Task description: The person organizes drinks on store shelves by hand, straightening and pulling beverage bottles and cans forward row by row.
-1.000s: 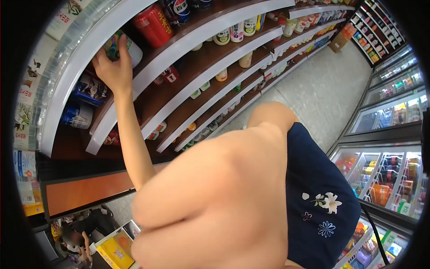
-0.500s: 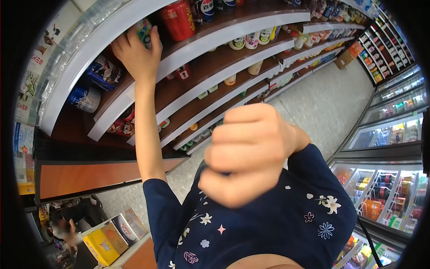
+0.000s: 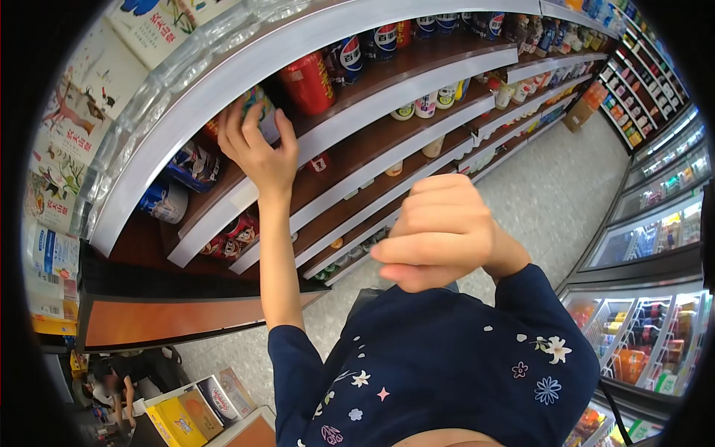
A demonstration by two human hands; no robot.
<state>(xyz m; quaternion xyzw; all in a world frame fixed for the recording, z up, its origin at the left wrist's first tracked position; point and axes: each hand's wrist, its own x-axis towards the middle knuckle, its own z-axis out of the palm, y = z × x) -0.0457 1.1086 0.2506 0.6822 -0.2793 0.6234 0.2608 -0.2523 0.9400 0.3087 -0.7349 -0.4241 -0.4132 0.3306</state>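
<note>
My left hand (image 3: 261, 153) is at the upper shelf, fingers curled over a colourful green and white can (image 3: 264, 119) and thumb on its right side. The can tilts within the grip, and part of it is hidden behind my fingers. To its right stands a red can (image 3: 309, 83) with yellow characters. Left of my hand are a dark blue can (image 3: 195, 165) and a blue and silver can (image 3: 165, 201). In front of my chest, my right hand (image 3: 441, 235) is closed in a fist, apart from the shelves. The inside of that fist is hidden.
Curved shelves with white edging (image 3: 402, 78) hold several cans and bottles. Glass-front fridges (image 3: 640, 328) line the right side. A cardboard box (image 3: 585, 108) sits farther down the grey aisle floor (image 3: 547, 156). At lower left, a person (image 3: 134, 380) is near a yellow box (image 3: 175, 423).
The view has shifted, so the shelves appear lower and farther right. My left hand remains at the same can. My right fist has drawn a little away from the camera.
</note>
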